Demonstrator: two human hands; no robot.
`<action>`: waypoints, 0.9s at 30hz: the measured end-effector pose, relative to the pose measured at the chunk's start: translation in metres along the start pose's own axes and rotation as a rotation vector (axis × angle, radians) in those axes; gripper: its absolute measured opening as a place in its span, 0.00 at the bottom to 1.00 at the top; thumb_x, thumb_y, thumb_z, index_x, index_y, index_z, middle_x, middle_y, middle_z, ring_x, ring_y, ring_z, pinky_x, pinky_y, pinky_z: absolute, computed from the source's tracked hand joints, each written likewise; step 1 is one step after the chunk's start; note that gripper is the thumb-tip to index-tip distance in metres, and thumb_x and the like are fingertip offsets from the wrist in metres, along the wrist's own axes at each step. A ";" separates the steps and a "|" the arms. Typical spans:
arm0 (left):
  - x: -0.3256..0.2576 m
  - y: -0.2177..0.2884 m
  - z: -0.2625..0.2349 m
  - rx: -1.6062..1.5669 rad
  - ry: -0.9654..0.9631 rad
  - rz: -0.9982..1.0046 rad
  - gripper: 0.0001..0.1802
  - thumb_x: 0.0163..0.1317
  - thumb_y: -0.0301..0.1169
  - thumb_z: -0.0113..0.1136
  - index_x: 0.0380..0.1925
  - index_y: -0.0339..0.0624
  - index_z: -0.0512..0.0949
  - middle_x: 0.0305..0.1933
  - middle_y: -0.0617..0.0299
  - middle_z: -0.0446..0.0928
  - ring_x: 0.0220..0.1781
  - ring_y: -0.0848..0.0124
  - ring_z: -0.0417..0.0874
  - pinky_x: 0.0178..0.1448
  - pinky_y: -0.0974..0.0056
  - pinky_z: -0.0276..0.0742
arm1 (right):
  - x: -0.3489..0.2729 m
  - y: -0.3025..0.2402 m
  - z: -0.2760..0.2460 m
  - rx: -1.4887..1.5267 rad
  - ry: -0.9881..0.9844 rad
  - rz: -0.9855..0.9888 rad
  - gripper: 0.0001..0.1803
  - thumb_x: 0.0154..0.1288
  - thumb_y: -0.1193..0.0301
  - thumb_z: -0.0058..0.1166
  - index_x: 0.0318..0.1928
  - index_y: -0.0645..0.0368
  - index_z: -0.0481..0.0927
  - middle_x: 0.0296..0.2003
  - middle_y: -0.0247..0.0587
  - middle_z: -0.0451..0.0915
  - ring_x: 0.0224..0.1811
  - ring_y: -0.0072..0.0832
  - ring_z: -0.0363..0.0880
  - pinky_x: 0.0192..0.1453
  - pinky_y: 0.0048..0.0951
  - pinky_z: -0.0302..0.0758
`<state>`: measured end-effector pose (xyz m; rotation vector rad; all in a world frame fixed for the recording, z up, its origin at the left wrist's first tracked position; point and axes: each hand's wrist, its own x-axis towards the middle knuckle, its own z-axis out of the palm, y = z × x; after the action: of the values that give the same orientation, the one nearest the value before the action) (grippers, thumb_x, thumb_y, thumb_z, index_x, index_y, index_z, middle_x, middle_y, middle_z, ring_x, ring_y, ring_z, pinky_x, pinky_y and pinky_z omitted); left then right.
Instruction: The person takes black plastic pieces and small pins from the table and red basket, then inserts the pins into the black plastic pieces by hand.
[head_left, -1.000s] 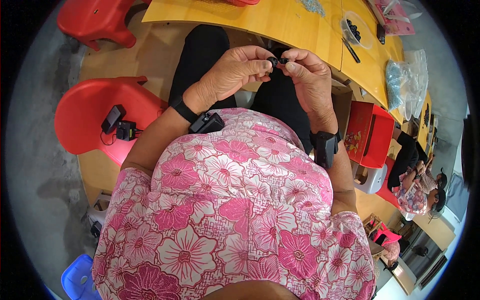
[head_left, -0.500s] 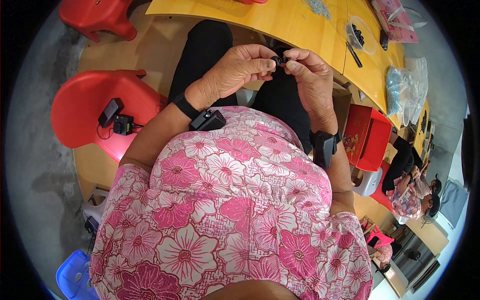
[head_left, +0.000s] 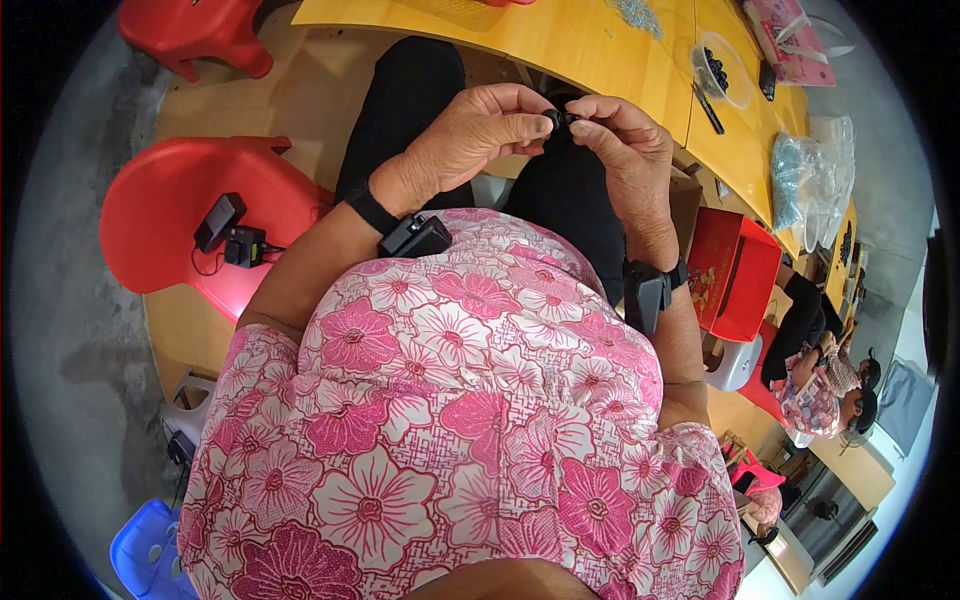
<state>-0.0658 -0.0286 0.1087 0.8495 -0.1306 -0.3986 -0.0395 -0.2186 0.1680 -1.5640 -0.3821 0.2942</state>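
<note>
Above my lap, close to the table's near edge, both my hands meet at a small black part (head_left: 557, 119). My left hand (head_left: 492, 128) pinches its left side between thumb and fingertips. From the other side, my right hand (head_left: 630, 150) grips it with thumb and forefinger. Fingertips cover much of the part, and against the dark trousers I cannot tell whether it is one piece or two joined. A black strapped device sits on each of my wrists.
On the yellow table (head_left: 600, 45) are a clear bowl (head_left: 737, 88) of black parts, a black pen-like tool (head_left: 709, 110), and clear bags (head_left: 815, 180) of small bluish pieces. A red chair (head_left: 150, 220) with black devices stands left, an open red box (head_left: 740, 275) right. Other people sit farther right.
My right hand has shifted very slightly to the right. Both hands keep their pinch at the small black part.
</note>
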 end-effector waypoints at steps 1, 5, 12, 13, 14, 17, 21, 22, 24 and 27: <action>0.000 0.000 0.000 0.008 0.003 0.004 0.11 0.62 0.32 0.61 0.42 0.39 0.77 0.37 0.66 0.77 0.40 0.76 0.78 0.51 0.67 0.77 | 0.000 0.000 0.000 0.000 0.000 0.000 0.10 0.58 0.82 0.57 0.41 0.63 0.83 0.35 0.31 0.82 0.37 0.16 0.77 0.44 0.17 0.75; 0.001 -0.002 -0.001 0.010 0.020 0.026 0.12 0.61 0.31 0.62 0.42 0.38 0.78 0.37 0.63 0.78 0.40 0.75 0.80 0.49 0.69 0.78 | 0.000 0.000 0.000 -0.037 -0.006 -0.030 0.09 0.59 0.83 0.57 0.40 0.63 0.83 0.36 0.31 0.82 0.37 0.16 0.77 0.44 0.17 0.75; 0.001 0.001 0.000 0.073 0.039 0.023 0.10 0.62 0.30 0.61 0.41 0.40 0.78 0.39 0.66 0.77 0.41 0.77 0.78 0.50 0.68 0.78 | 0.002 -0.002 0.003 -0.191 0.010 -0.129 0.08 0.58 0.83 0.58 0.38 0.63 0.82 0.34 0.33 0.82 0.36 0.17 0.78 0.42 0.18 0.75; 0.000 0.002 0.000 0.091 0.042 0.024 0.10 0.62 0.30 0.61 0.41 0.40 0.78 0.39 0.66 0.77 0.41 0.77 0.78 0.51 0.69 0.78 | 0.003 -0.002 0.003 -0.191 0.009 -0.129 0.08 0.58 0.83 0.58 0.38 0.63 0.82 0.34 0.33 0.82 0.36 0.17 0.78 0.42 0.18 0.75; 0.000 0.002 0.001 0.109 0.044 0.025 0.09 0.62 0.30 0.61 0.41 0.40 0.78 0.39 0.66 0.77 0.41 0.77 0.79 0.51 0.69 0.78 | 0.003 -0.002 0.003 -0.257 0.011 -0.164 0.07 0.58 0.83 0.59 0.38 0.63 0.82 0.33 0.33 0.82 0.36 0.17 0.78 0.41 0.18 0.75; 0.000 0.004 0.002 0.156 0.045 0.047 0.10 0.62 0.31 0.61 0.42 0.40 0.78 0.39 0.66 0.77 0.41 0.77 0.79 0.50 0.69 0.78 | 0.005 -0.003 0.003 -0.409 0.019 -0.232 0.07 0.57 0.82 0.59 0.37 0.62 0.82 0.32 0.34 0.82 0.35 0.17 0.78 0.41 0.18 0.75; 0.001 0.001 -0.001 0.149 0.065 0.078 0.12 0.61 0.32 0.62 0.42 0.38 0.79 0.36 0.63 0.79 0.39 0.76 0.81 0.47 0.71 0.80 | 0.007 -0.005 0.005 -0.516 0.007 -0.295 0.07 0.56 0.82 0.60 0.36 0.62 0.83 0.32 0.33 0.82 0.35 0.17 0.78 0.41 0.19 0.75; 0.001 0.001 -0.001 0.131 0.069 0.073 0.12 0.61 0.32 0.62 0.42 0.38 0.78 0.36 0.63 0.79 0.39 0.75 0.81 0.47 0.71 0.80 | 0.006 -0.004 0.005 -0.516 0.007 -0.295 0.07 0.56 0.82 0.60 0.36 0.62 0.83 0.32 0.33 0.82 0.35 0.17 0.78 0.41 0.19 0.75; 0.001 0.001 -0.001 0.113 0.074 0.069 0.12 0.62 0.32 0.62 0.42 0.37 0.78 0.36 0.63 0.79 0.38 0.75 0.81 0.47 0.70 0.80 | 0.005 -0.003 0.007 -0.188 0.020 -0.096 0.08 0.56 0.82 0.60 0.37 0.62 0.83 0.33 0.33 0.83 0.35 0.18 0.78 0.42 0.19 0.76; 0.001 -0.001 -0.003 0.070 0.051 0.052 0.12 0.62 0.31 0.61 0.43 0.37 0.78 0.36 0.63 0.79 0.38 0.75 0.81 0.47 0.70 0.79 | 0.006 0.002 0.004 -0.051 0.001 0.015 0.09 0.56 0.83 0.60 0.39 0.62 0.84 0.35 0.33 0.83 0.36 0.18 0.78 0.44 0.20 0.76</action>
<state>-0.0644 -0.0280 0.1059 0.9223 -0.1201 -0.3248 -0.0359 -0.2126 0.1658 -1.6172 -0.3798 0.2971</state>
